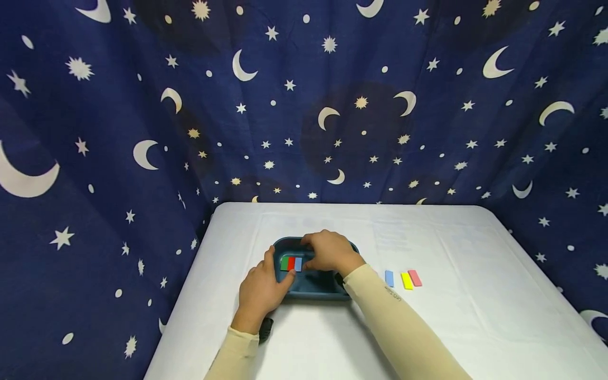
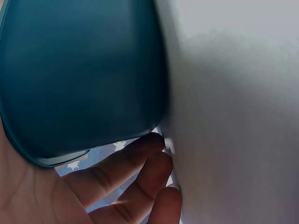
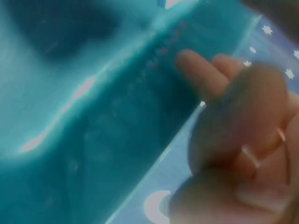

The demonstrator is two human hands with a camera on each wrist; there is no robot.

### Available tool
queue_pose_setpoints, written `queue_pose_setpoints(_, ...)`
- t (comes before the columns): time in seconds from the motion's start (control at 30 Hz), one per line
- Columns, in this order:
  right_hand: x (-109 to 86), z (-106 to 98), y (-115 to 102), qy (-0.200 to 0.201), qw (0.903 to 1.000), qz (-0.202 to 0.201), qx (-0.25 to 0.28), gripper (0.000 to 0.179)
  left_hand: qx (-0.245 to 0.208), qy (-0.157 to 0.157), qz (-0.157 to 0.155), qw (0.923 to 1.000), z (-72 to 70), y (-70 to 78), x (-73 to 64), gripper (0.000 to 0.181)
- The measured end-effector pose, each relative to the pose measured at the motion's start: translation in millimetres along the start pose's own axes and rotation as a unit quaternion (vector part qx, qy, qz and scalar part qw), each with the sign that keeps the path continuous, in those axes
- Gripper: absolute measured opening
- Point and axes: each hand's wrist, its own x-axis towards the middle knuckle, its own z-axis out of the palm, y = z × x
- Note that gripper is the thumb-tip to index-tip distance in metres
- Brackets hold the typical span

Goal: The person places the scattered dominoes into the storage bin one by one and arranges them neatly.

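A dark teal plastic tub (image 1: 313, 296) sits on the table. My left hand (image 1: 261, 290) grips its left end, thumb over the near left corner and fingers along the outer wall. In the left wrist view the fingers (image 2: 154, 149) bend around the tub's outside. Inside stand a green block (image 1: 284, 263), a red block (image 1: 291, 263) and a light blue block (image 1: 298, 264), side by side. Over the tub is my right hand (image 1: 328, 252), its thumb tip close to the blue block and a gap between thumb and forefinger. The right wrist view is blurred; no block shows in the fingers (image 3: 205, 77).
Right of the tub lie another blue block (image 1: 389, 278), a yellow block (image 1: 406, 281) and a pinkish-red block (image 1: 415, 278). A white cloth covers the table (image 1: 475, 295). Behind and beside it hangs a navy curtain (image 1: 285, 116) with moons and stars.
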Motion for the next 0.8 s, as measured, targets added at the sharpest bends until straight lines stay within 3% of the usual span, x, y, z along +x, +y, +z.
queue_pose_setpoints(0.2,-21.0,-14,8,0.057,0.998,0.025,0.016,0.06,-0.003,0.0,-0.006,1.0,-1.4,-2.9,-0.6,0.092)
queue_pose_setpoints(0.33,-40.2,-18,15,0.103,0.994,0.017,0.032,0.053,-0.006,0.005,-0.008,0.9999,1.3,-3.6,-1.1,0.091)
queue_pose_setpoints(0.57,-74.5,-18,28,0.188,0.981,0.013,0.046,0.044,-0.012,0.002,-0.004,0.9999,3.2,-1.2,-1.9,0.091)
queue_pose_setpoints(0.8,-102.2,-17,35,0.248,0.9665,0.017,0.063,0.046,-0.01,0.006,-0.002,0.9999,0.4,1.7,-1.4,0.089)
